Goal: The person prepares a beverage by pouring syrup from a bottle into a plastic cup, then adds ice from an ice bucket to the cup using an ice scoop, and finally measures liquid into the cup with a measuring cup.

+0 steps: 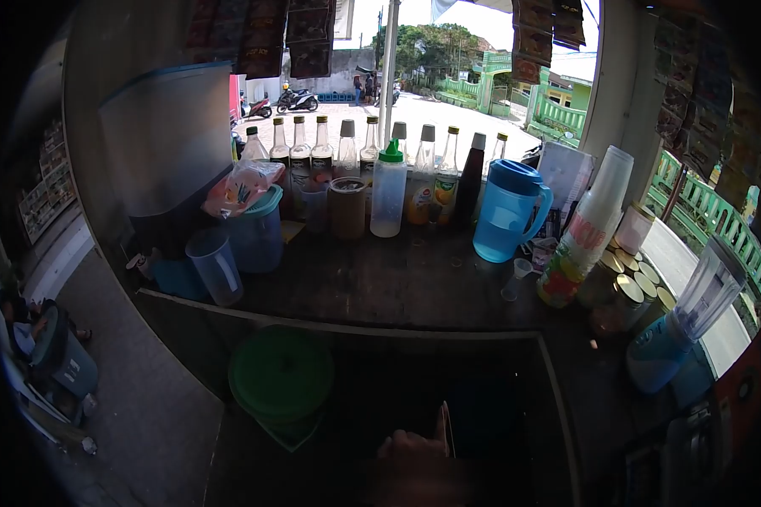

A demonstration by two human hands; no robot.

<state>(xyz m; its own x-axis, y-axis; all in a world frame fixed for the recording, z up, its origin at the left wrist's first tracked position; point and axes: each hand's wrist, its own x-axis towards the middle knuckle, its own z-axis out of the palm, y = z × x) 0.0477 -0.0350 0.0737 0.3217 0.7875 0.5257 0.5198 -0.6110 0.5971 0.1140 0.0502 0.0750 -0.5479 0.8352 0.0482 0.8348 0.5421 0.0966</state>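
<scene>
One hand shows low in the dark opening below the counter; by its shape I take it for my left hand [410, 445]. Its fingers are closed against a thin, flat, tan-edged thing [446, 429], seen nearly edge-on. Its kind is hard to make out in the shadow. To the left of the hand is a bucket with a green lid [281, 372]. A dark rounded shape, perhaps another container, lies in shadow to the right. My right hand is not in view.
On the wooden counter [372, 283] stand a blue pitcher [506, 215], a green-capped squeeze bottle [388, 194], several glass bottles, a clear measuring jug [215, 266], stacked plastic cups [596, 203], cans [638, 283] and a blender [689, 313]. Sachets [310, 38] hang above. A person sits far left.
</scene>
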